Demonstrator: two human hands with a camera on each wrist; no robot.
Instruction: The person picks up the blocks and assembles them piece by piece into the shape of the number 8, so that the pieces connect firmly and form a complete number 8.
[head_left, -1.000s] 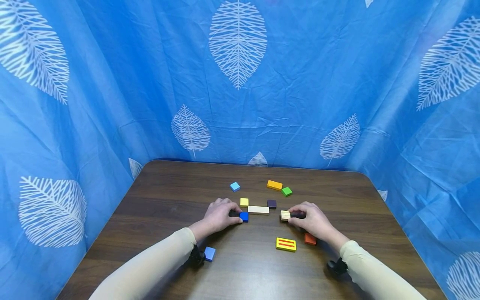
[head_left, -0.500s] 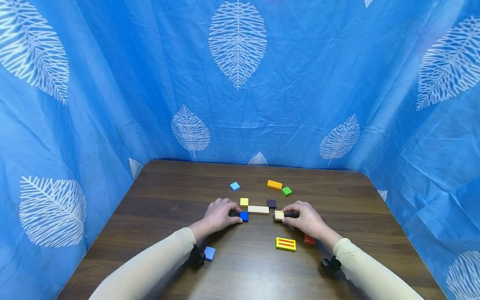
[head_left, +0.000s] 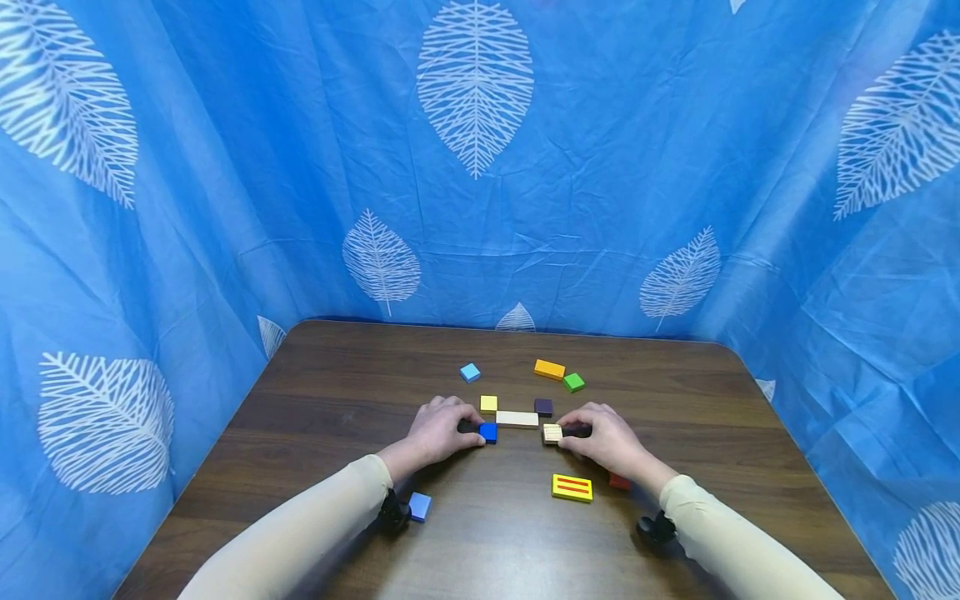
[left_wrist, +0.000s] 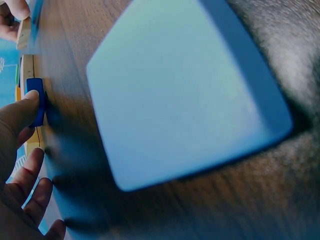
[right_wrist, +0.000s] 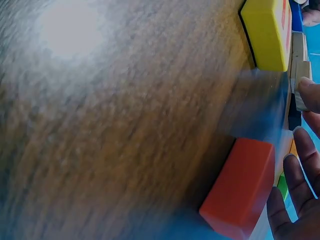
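My left hand [head_left: 441, 427] pinches a dark blue block [head_left: 488, 433] between thumb and index finger, on the table. That block sits at the left end of a long pale wooden block [head_left: 517, 420], just below a yellow block [head_left: 488, 404]. On the other side, my right hand [head_left: 606, 435] pinches a small striped wooden block [head_left: 552, 434] close to the long block's right end. A black block [head_left: 543, 407] lies just behind this end. In the left wrist view, thumb and fingertip press the dark blue block [left_wrist: 36, 102] from both sides, with the other fingers spread loosely.
At the back lie a light blue block [head_left: 470, 372], an orange block [head_left: 550, 369] and a green block [head_left: 573, 382]. Nearer are a yellow block with red stripes [head_left: 572, 488], a red block [right_wrist: 239, 187] by the right wrist, and a blue block [head_left: 419, 507] beside the left wrist.
My right hand has slid left with the striped wooden block, bringing it near the long pale block's right end. The left hand and the dark blue block have stayed in place.
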